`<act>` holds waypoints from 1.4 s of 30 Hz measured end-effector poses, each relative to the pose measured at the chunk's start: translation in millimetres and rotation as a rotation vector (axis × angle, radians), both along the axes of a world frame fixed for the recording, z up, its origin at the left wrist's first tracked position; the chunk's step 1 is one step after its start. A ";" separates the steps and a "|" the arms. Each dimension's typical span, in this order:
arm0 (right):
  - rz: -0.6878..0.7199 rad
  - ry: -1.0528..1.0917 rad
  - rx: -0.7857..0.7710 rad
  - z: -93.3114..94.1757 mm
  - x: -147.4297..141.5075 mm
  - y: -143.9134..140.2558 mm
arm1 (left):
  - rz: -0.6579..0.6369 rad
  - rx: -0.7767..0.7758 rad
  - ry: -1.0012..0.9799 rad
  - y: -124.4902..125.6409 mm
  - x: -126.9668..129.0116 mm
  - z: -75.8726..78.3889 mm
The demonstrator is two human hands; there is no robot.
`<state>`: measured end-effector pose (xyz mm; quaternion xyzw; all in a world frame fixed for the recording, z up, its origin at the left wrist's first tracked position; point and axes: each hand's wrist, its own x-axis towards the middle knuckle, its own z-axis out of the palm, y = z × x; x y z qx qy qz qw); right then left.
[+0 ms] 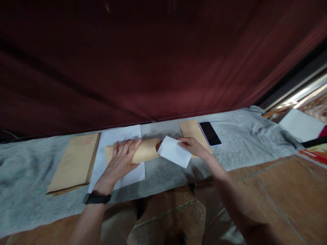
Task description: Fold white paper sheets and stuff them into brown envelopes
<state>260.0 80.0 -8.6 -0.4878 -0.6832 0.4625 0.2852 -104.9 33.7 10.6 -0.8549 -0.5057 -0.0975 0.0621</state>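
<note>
A grey cloth (230, 143) covers a long low surface running across the middle of the frame. Behind it, a dark red curtain (153, 61) fills the upper half. Brown floor tiles (281, 190) occupy the lower right.

At centre, the left hand (121, 160) presses flat on a tan envelope (145, 149), fingers spread over it, the envelope's open end bulging toward the right. The envelope lies on a white sheet (114, 136). A black band (97, 198) sits on the left wrist.

The right hand (192, 146) pinches a folded white paper (175, 151) by its right edge, with the paper's left corner at the envelope's mouth.

At centre left, a stack of tan envelopes (74, 163) rests on the cloth. Right of centre, a second tan envelope (190, 131) lies beside a dark phone (209, 133). White paper (301, 124) shows at the far right edge.
</note>
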 end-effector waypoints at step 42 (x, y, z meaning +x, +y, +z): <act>-0.112 0.414 -0.400 5.6 5.5 1.7 | 0.032 -0.001 -0.061 8.4 20.0 -3.5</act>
